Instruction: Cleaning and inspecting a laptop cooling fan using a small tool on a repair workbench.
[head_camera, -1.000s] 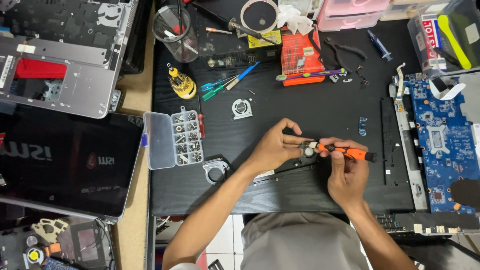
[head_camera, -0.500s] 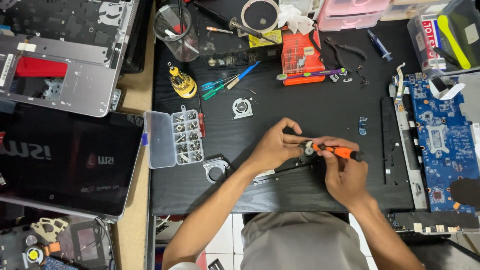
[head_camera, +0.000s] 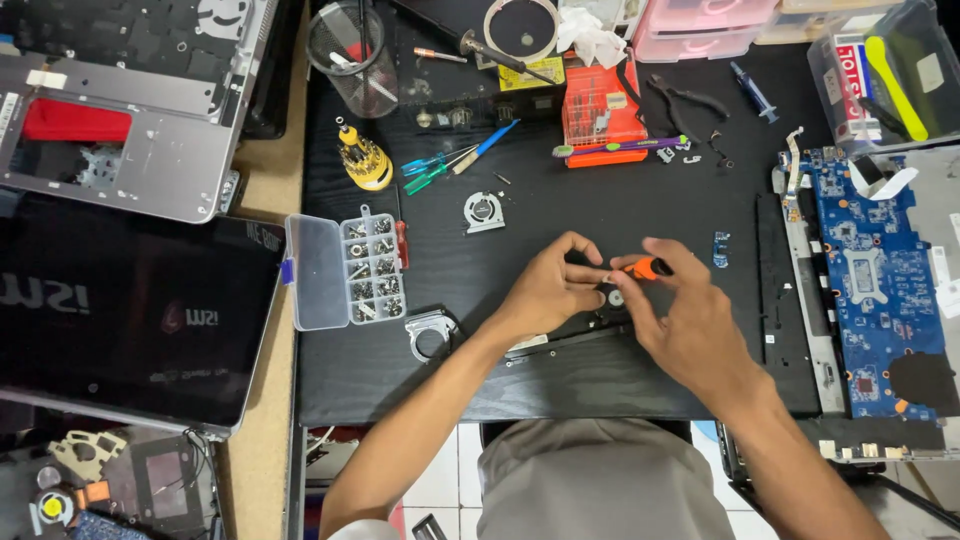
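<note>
- since half a sec ago our right hand (head_camera: 690, 320) has rolled over the orange screwdriver (head_camera: 645, 268) so less of the handle shows now; 1 s ago it stuck out further to the right
- right hand: fingers pinched narrow round the screwdriver, tip hidden under the thumb
- left hand (head_camera: 548, 290): fingers curled in, tips on a small round silver part (head_camera: 615, 297) sitting on a dark flat piece (head_camera: 560, 338). Can't tell if it's actually gripping it
- both hands meet mid-mat, nearly touching
- black mat (head_camera: 620, 390): bare strip btw our hands and the near edge, more open room up toward the small fan (head_camera: 484, 212)
- left side: clear screw box (head_camera: 345, 268) w/ lid open, metal ring bracket (head_camera: 430, 332) just below it, both well apart from the left hand
- right side: tiny blue board (head_camera: 721, 249) near the right hand, then a dark frame strip (head_camera: 780, 300) and the blue motherboard (head_camera: 870, 280) by the mat's right edge
</note>
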